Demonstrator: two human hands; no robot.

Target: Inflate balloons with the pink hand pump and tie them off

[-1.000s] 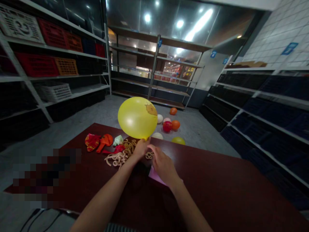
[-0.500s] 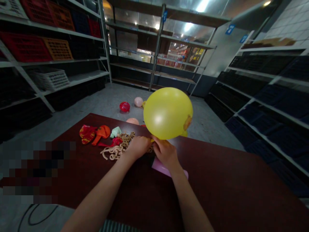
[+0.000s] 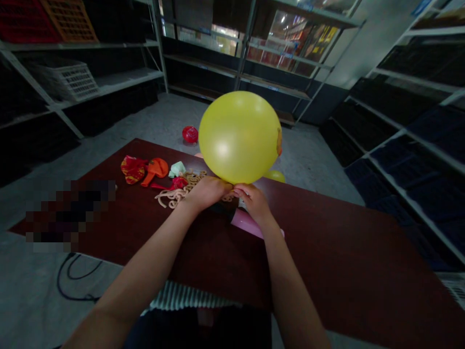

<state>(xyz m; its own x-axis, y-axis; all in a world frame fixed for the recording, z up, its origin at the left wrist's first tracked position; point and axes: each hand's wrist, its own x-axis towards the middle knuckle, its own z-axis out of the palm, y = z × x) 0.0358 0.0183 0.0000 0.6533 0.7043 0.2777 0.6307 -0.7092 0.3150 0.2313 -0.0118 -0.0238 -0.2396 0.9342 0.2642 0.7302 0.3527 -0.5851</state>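
A large inflated yellow balloon stands above my two hands, its neck end down between them. My left hand is closed at the base of the balloon, its fingers wrapped and their tips hidden. Beside it, my right hand pinches at the same neck, thumb and fingers together. The neck itself is covered by the fingers. Under my right wrist lies a pink cylindrical object with a dark end. Tan cords lie in a loose heap just left of my left hand.
On the dark red table lie an orange balloon, a patterned red balloon, a pale green piece and a red one. A red balloon and a yellow balloon are beyond the table. Shelving stands around.
The view has tilted downward, so the table sits higher in the picture. The balloon has shifted slightly left relative to my hands, which have drawn closer together at its neck.
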